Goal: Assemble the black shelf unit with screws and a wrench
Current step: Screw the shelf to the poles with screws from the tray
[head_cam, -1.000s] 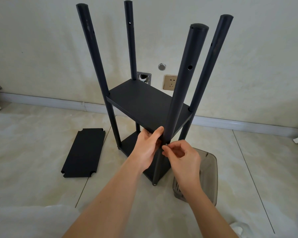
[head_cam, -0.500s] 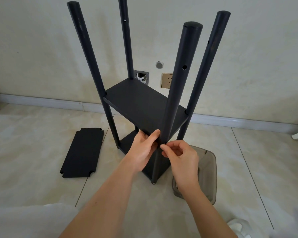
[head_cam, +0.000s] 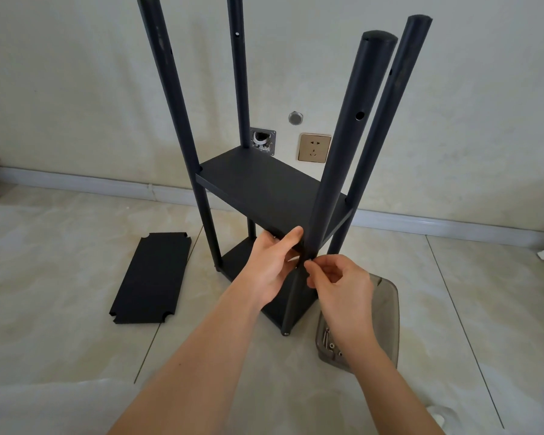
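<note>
**A:** Where's the shelf unit?

**B:** Upright on the floor tiles, centre of view, close to the far wall. Four posts, bottom shelf in, middle shelf in place.

**A:** Hands?

**B:** Left hand curled round the near edge of the middle shelf, just left of the near-right post, thumb up against the corner. I'd say it's holding the board level with the post hole. Right hand pinches with thumb and forefinger right at that post, at shelf height. Probably starting a screw by hand; the screw itself is too small to make out.

**A:** Wrench?

**B:** Not in either hand. Can't pick it out anywhere for sure.

**A:** What's around?

**B:** Smoked plastic tray on the floor, near right, just beside the unit's foot, a few screws in it. Right forearm crosses over it. Spare shelf panel flat on the floor to the left, well apart. Wall socket behind.

**A:** Obstructions?

**B:** The post hides the joint from this angle. Upper post holes are open, so the top shelf is likely not yet fitted.
</note>
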